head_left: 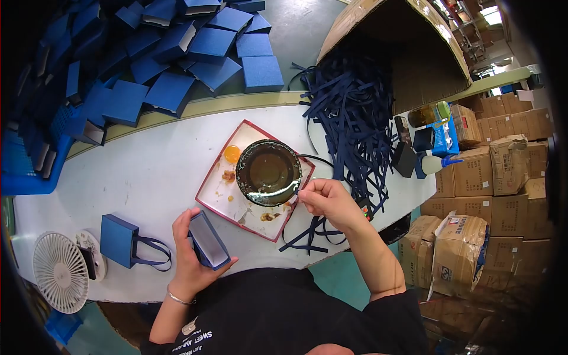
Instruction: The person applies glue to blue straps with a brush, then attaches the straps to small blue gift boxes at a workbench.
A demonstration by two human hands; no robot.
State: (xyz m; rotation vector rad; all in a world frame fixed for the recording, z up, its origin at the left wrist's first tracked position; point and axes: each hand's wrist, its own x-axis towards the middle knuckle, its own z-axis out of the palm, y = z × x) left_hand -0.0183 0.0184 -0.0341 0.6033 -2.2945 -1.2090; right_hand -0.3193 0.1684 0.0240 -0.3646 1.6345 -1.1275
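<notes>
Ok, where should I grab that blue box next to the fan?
Probably by its ribbon loop, coming from the right: the loop sticks out clear of the box toward your left hand, while the fan crowds its other side.

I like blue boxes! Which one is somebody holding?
The open blue box in the left hand; every other one lies on the table or in the heap.

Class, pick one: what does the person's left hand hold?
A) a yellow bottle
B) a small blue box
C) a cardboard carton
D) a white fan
B: the left hand grips the small blue box at the table edge, while the right hand pinches a dark strip at the bowl.
</notes>
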